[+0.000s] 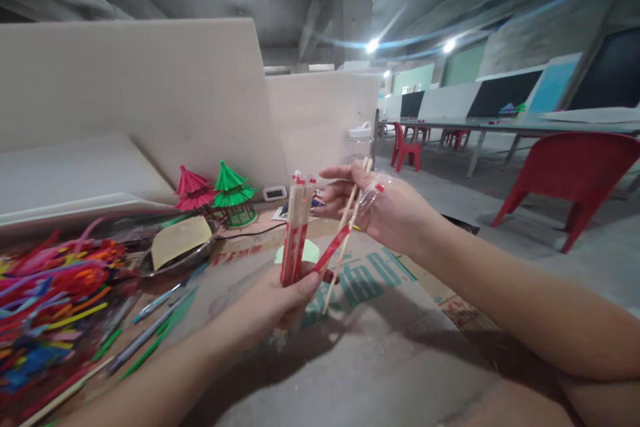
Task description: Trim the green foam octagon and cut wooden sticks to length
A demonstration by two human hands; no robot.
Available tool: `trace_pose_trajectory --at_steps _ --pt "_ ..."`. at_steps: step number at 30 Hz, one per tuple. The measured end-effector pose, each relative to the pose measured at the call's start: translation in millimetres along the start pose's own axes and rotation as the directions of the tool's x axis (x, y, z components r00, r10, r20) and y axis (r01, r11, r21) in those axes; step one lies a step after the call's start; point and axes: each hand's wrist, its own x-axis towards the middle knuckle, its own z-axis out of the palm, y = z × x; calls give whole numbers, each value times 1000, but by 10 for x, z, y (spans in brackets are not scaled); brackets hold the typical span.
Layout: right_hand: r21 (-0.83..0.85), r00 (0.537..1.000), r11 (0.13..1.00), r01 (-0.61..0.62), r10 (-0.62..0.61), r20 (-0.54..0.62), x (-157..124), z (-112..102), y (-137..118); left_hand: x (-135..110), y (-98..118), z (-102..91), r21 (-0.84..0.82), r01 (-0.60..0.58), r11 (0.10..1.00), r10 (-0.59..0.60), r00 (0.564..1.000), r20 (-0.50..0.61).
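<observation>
My left hand point(286, 300) is closed round a bundle of wrapped chopsticks point(296, 230), upright in clear sleeves with red print. Between its thumb and fingers it also pinches the lower end of a red-printed clear wrapper point(334, 250). A pair of bare wooden chopsticks point(347, 210) slants up beside that wrapper, tips pointing down toward the cardboard point(395, 340). My right hand point(385, 204) grips the upper part of this pair between thumb and fingers, with crumpled clear film against the palm. How far the pair is still inside the wrapper I cannot tell.
Colourful pipe cleaners point(60, 294) heap at the left, near pens point(155, 304) and a plastic tray point(180, 247). Pink point(193, 190) and green point(233, 194) small pavilions stand behind, with a lidded clear jar point(360, 140). A red chair point(575, 174) is at the right.
</observation>
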Motion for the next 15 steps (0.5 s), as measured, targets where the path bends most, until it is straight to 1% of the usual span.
trace_pose_trajectory --at_steps 3,4,6,9,11,13,15 --pt "-92 995 995 23 -32 -94 29 -38 61 26 -29 -49 -138 39 990 -39 999 1" --pt "-148 995 989 23 -37 -94 35 -45 88 38 -49 -67 -167 53 985 -52 999 11" --pt "-267 997 963 31 -48 -57 38 -40 148 61 -98 -95 -173 70 982 -64 997 36" --pt "-410 998 910 57 -67 -8 16 0 217 76 -157 -102 -90 71 993 -65 995 73" --pt "-498 993 862 94 -115 -12 2 17 228 70 -154 -83 -23 14 1000 -13 999 47" --pt "-559 981 817 145 -192 -26 9 -1 214 57 -109 -56 19 -73 997 73 997 -25" --pt "-557 968 814 165 -243 -68 42 -51 188 45 -43 -28 52 -146 988 151 983 -104"
